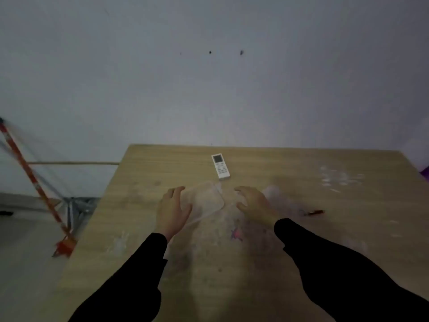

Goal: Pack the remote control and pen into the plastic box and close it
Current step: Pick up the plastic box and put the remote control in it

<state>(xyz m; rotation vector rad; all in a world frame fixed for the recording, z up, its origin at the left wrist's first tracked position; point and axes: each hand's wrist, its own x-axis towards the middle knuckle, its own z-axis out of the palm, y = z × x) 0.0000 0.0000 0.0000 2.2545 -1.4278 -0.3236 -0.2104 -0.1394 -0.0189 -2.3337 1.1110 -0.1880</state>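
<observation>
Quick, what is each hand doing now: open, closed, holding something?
Left hand: open, fingers at the plastic box, grip not clear.
Right hand: open, holding nothing.

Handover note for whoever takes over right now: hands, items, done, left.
Left hand: open, at the left edge of the clear plastic box; contact unclear through motion blur.
Right hand: open, holding nothing, just right of the box.
Remote control: face up on the wooden table, just beyond the box, not packed.
Pen: on the table, right of the right hand, not packed.
Box: too blurred to tell whether the lid is on or off.
Done: nothing packed.
Left: open the box if needed, put in remote and pen, close the lid.
</observation>
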